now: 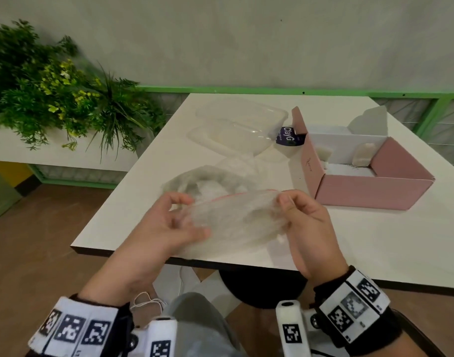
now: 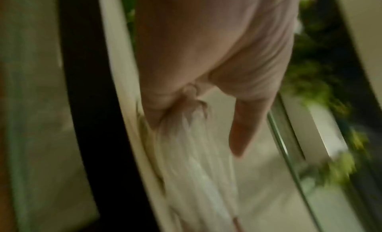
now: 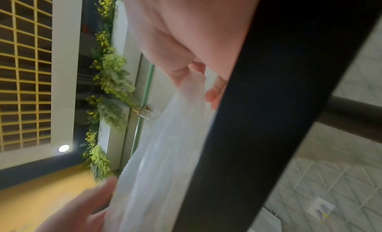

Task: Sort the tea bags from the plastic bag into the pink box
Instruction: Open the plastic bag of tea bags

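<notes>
Head view: both hands hold the clear plastic bag (image 1: 236,220) stretched between them above the near edge of the white table (image 1: 375,240). The left hand (image 1: 169,228) grasps the bag's left end, fingers curled around the film. The right hand (image 1: 306,222) pinches the bag's right end between thumb and fingers. A red seal strip runs along the bag's upper edge, between the two grips. Beyond the right-hand grip stands the pink box (image 1: 370,191), open at the top, with two tea bags (image 1: 363,155) leaning against its white inner wall (motion blur hides finer detail). Beyond the left-hand grip lie a second crumpled bag (image 1: 195,181), a clear plastic container (image 1: 241,124) and a dark label (image 1: 287,136). Green plants (image 1: 53,94) sit well apart, past the table's left side.

Left wrist view: the left hand (image 2: 206,55) clamps gathered film of the plastic bag (image 2: 190,162) between thumb and fingers; the film trails away from the grip over the table edge (image 2: 128,121). The frame is blurred.

Right wrist view: the right hand (image 3: 186,39) pinches the plastic bag (image 3: 161,162) at its fingertips; the film runs from this grip to the left hand (image 3: 82,207) at the far end. The table's dark edge (image 3: 258,121) lies just beside the grip.
</notes>
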`<state>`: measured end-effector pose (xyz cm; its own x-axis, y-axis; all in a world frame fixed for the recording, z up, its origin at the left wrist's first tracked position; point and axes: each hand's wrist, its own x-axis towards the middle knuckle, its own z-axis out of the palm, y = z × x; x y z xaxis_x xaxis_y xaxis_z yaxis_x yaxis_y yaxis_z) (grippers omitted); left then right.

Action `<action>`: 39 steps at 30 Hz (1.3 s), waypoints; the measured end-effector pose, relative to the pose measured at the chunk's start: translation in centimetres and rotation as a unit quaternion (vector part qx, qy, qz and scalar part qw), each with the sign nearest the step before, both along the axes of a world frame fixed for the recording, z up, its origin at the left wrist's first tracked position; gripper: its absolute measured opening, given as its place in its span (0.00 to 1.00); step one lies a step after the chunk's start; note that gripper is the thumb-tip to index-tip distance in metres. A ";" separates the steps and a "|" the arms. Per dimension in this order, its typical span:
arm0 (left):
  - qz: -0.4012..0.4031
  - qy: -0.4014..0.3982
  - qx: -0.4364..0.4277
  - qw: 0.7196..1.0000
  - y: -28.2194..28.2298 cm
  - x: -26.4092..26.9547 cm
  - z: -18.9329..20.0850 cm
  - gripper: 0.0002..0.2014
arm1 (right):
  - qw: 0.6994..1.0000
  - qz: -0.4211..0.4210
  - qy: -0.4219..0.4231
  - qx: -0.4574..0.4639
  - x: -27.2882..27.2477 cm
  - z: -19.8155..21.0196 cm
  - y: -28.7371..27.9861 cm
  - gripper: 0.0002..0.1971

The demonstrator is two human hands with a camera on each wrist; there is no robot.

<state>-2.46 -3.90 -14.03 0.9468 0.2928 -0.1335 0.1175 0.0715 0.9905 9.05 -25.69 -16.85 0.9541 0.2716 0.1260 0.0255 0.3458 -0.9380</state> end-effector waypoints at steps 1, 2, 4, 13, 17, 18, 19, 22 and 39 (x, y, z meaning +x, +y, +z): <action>-0.026 0.009 0.092 0.995 -0.3 -0.1 -0.1 0.26 | 0.999 -0.003 0.023 0.024 0.2 0.0 -0.2 0.09; -0.046 0.014 0.175 0.983 -0.4 -0.1 -0.3 0.18 | 0.998 0.000 0.043 0.044 0.3 0.1 -0.3 0.09; -0.035 0.009 0.268 0.963 -0.7 0.0 -0.3 0.03 | 0.994 0.020 0.075 0.077 0.4 0.2 -0.5 0.07; 0.115 -0.021 -0.278 0.953 0.1 1.5 0.4 0.11 | 0.989 0.115 -0.052 -0.073 -0.6 0.4 -0.2 0.21; 0.058 -0.049 -0.290 0.954 0.1 0.6 1.4 0.08 | 0.978 -0.038 -0.122 -0.164 -0.7 0.1 0.9 0.05; 0.024 -0.052 -0.201 0.978 -0.1 0.2 1.5 0.08 | 0.978 -0.070 -0.111 -0.163 -0.6 -0.1 0.9 0.09; -0.015 -0.061 -0.076 0.995 -0.4 -0.2 1.5 0.07 | 0.979 -0.097 -0.102 -0.148 -0.5 -0.2 1.0 0.11; -0.079 -0.053 0.338 0.936 -0.8 -0.5 0.9 0.13 | 0.970 -0.159 -0.107 -0.153 -0.6 -0.5 0.8 0.11; 0.049 0.001 0.578 0.814 -1.3 1.4 1.0 0.45 | 0.914 -0.076 -0.134 -0.375 1.2 4.2 2.5 0.14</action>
<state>-1.10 -5.19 -13.04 0.9115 0.2985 0.2830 0.1698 -0.8997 0.4020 10.25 -23.14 -12.62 0.9501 0.2446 0.1935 0.2834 -0.4178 -0.8632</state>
